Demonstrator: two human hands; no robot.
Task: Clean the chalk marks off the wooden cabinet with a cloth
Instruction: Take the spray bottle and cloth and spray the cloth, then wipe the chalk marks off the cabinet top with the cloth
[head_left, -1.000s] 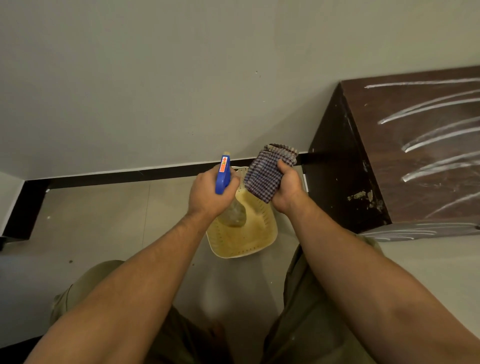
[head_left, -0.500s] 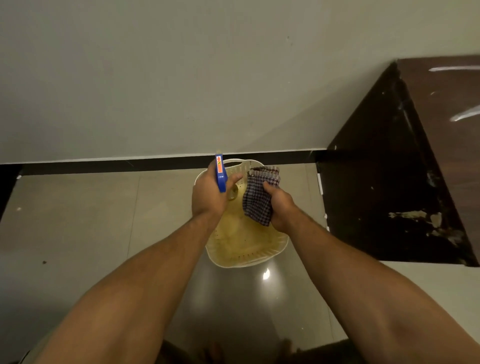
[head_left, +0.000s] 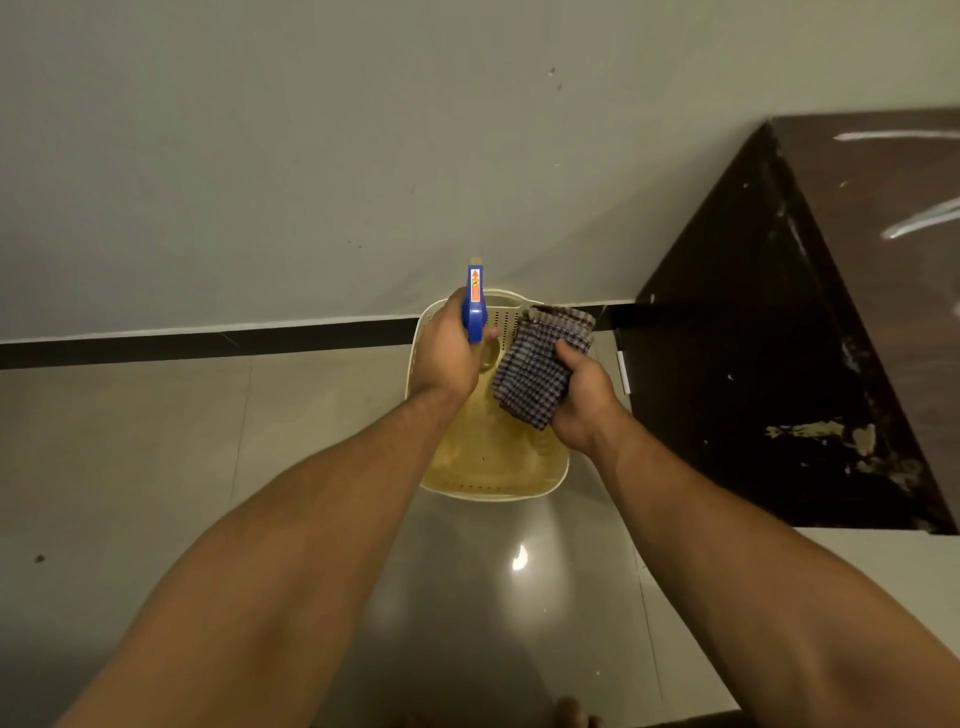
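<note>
My left hand (head_left: 449, 348) grips a spray bottle (head_left: 475, 304) with a blue trigger head; its body is mostly hidden behind my fingers. Close beside it, my right hand (head_left: 579, 397) holds a folded checkered cloth (head_left: 537, 364). Both are held above a cream plastic basket (head_left: 493, 486) on the floor. The dark wooden cabinet (head_left: 769, 364) stands at the right, with white chalk marks (head_left: 919, 223) streaked across its top.
A grey wall with a black skirting strip (head_left: 208, 340) runs behind the basket. The floor is glossy tile (head_left: 130, 441) with a light glare below the basket. The cabinet's side panel has chipped, pale patches (head_left: 831, 434) low down.
The view has tipped downward, so most of the cabinet top has left the frame. My hands with bottle and cloth stay together over the basket.
</note>
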